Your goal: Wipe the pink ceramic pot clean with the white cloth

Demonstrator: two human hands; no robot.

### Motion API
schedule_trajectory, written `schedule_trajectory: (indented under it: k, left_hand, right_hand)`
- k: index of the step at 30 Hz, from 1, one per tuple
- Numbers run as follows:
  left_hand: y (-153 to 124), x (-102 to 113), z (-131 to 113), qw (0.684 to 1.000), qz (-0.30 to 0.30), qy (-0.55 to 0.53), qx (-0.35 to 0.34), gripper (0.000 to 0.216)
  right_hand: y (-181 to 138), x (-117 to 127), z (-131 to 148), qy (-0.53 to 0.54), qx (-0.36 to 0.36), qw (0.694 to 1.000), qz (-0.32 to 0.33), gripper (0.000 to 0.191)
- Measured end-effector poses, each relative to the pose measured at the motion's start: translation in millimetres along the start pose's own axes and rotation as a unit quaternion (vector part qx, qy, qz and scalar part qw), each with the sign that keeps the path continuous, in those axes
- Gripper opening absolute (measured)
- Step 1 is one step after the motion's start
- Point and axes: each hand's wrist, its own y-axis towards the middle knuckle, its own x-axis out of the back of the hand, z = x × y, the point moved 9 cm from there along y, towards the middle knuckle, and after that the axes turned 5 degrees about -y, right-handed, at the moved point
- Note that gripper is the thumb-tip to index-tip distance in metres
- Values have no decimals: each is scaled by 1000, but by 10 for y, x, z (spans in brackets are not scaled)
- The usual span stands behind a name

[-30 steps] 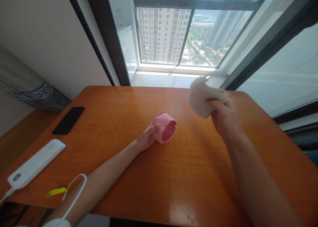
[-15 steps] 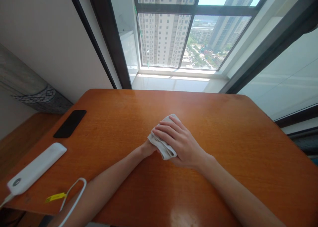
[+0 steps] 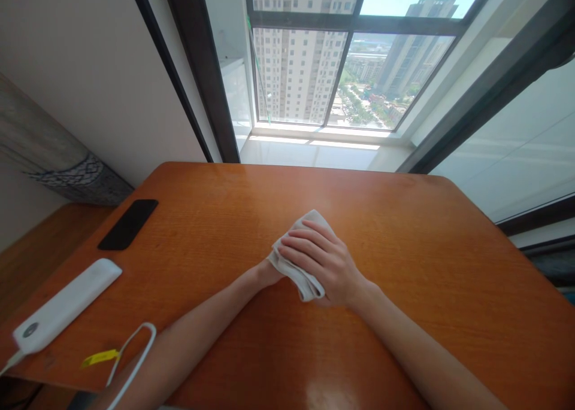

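My right hand (image 3: 324, 261) lies on a whitish cloth (image 3: 300, 277) at the middle of the orange wooden table (image 3: 417, 236), fingers curled over the cloth and gripping it. The cloth is bunched over something that it hides completely. My left hand (image 3: 265, 274) reaches in from the left and meets the cloth's near-left edge. Only its wrist and heel show; its fingers are under the cloth and my right hand.
A black phone (image 3: 128, 223) lies flat near the table's left edge. Nearer me on the left is a white power bank (image 3: 67, 305) with a white cable (image 3: 130, 356) and a yellow tag (image 3: 99, 357). Large windows stand beyond the table's far edge.
One second ago my left hand held a pink cup on its side and my right hand held the cloth up in the air. The right hand came down and covered the cup with the cloth.
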Motion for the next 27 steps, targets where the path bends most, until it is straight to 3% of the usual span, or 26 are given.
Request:
schedule_trajectory:
  k: [2,5,7,11,14,17,19,21,25,26,27]
  left_hand:
    - [13,-46,6,999,30,-22,-1,47]
    - [-16,-147,5,993,101,-51,-10,66]
    - [-48,-133,-8,995,85,-39,-35,69]
    - [-82,-3,17,998,-45,3,-54,52]
    - [-14,-98,53,1000,5,-8,-27,50]
    - [24,-185,-28,993,100,-34,-43,64]
    - [-2,-189,-74,989,126,-48,-55,71]
    - [-47,-163,-81,992,100,-43,-60,70]
    - [-132,8,14,997,-73,1,-32,52]
    - [-136,41,30,995,-99,9,-24,48]
    - [-115,18,36,996,-82,11,-18,46]
  right_hand:
    - [-7,38,-64,23,-12,1000,-17,54]
    - [-78,154,-349,80,-133,984,-91,43]
    - [-90,153,-361,74,-158,980,-98,41]
    - [13,20,32,1,-12,1000,-22,55]
    - [-11,31,38,14,17,999,-30,57]
    - [-106,118,-290,82,-106,986,-96,46]
    - [-174,144,-415,100,-175,971,-131,45]
    - [-133,113,-294,67,-147,980,-112,43]
    - [-17,-39,92,-19,12,1000,-13,59]
    - [-20,-42,98,-20,27,999,-8,60]
    - [-31,-26,58,-9,26,1000,-14,58]
